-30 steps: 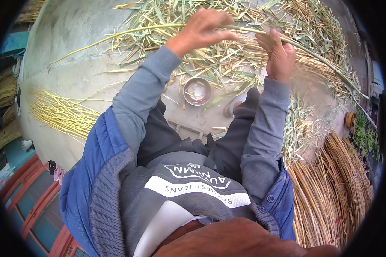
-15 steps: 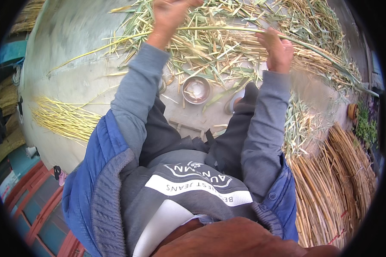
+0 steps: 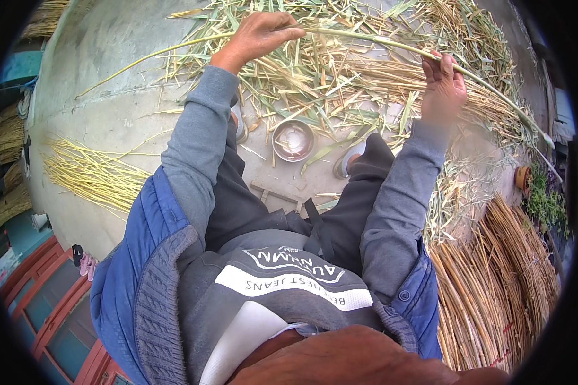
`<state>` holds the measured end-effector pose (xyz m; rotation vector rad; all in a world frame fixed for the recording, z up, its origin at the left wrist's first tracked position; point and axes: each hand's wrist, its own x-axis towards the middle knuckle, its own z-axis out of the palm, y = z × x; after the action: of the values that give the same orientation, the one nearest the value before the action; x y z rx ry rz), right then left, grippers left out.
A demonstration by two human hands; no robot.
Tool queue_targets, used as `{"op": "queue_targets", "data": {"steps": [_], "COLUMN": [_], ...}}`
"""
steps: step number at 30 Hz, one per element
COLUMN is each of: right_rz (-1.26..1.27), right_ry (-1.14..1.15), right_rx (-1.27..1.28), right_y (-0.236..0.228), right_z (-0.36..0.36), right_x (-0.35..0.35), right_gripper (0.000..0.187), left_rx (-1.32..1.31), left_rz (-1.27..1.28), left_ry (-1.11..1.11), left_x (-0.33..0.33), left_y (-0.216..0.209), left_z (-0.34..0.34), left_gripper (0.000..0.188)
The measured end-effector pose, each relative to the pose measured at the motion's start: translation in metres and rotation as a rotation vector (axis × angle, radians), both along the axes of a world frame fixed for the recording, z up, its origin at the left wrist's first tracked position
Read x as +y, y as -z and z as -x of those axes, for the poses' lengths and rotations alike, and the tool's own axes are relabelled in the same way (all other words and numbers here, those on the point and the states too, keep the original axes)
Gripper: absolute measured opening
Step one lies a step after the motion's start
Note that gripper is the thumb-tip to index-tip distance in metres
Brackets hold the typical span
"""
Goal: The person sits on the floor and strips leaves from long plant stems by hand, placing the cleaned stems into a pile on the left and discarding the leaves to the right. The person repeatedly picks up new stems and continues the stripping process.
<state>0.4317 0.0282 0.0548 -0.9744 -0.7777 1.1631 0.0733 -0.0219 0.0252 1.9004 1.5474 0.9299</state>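
Observation:
A long, thin green reed stalk (image 3: 369,38) runs across in front of me, bowed, its thin yellowish end far to the left and a leafy end drooping at the right. My left hand (image 3: 258,40) is closed on it near the middle, thumb and fingertips pinched together. Farther right, my right hand (image 3: 444,86) has its fingers bent around the same stalk, palm partly turned up; its wrist is blurred. Below the stalk lies a wide litter of cut leaves and stem pieces (image 3: 282,80).
Between my feet stands a small metal bowl (image 3: 278,140) with pale stuff inside. Peeled yellow stalks (image 3: 96,174) lie at the left. Thick bundles of dry brown reeds (image 3: 475,295) fill the near right, and a potted plant (image 3: 546,199) stands beyond them. A wooden frame (image 3: 277,192) sits between my legs.
My right hand has shifted to the right and slightly nearer along the stalk, its fingers now curled around it. My left hand has come a little nearer. The stalk's leafy right end hangs lower.

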Motion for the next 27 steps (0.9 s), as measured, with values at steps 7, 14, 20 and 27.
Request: {"op": "queue_targets", "data": {"steps": [7,14,20,27], "right_rz": [-0.001,0.023,0.056,0.040], "right_ry": [-0.476,-0.461,-0.437,-0.379], "right_rx": [-0.304,-0.178,-0.154,-0.134], "right_y": [0.004,0.006,0.011,0.015], "right_z": [0.064,0.077,0.084,0.091], "right_x": [-0.033,-0.031,-0.031,-0.032], "right_gripper": [0.027,0.022,0.022,0.020], "left_rx": [-0.232,-0.319,-0.310,-0.328], "left_rz": [-0.117,-0.099,-0.026,-0.055], "left_ry": [-0.006,-0.046,-0.106,-0.097], "left_x": [0.002,0.002,0.000,0.003], "left_y": [0.002,-0.006,-0.005,-0.001], "left_z": [-0.050,-0.066,-0.068,-0.067], "left_gripper": [0.028,0.025,0.022,0.023]}}
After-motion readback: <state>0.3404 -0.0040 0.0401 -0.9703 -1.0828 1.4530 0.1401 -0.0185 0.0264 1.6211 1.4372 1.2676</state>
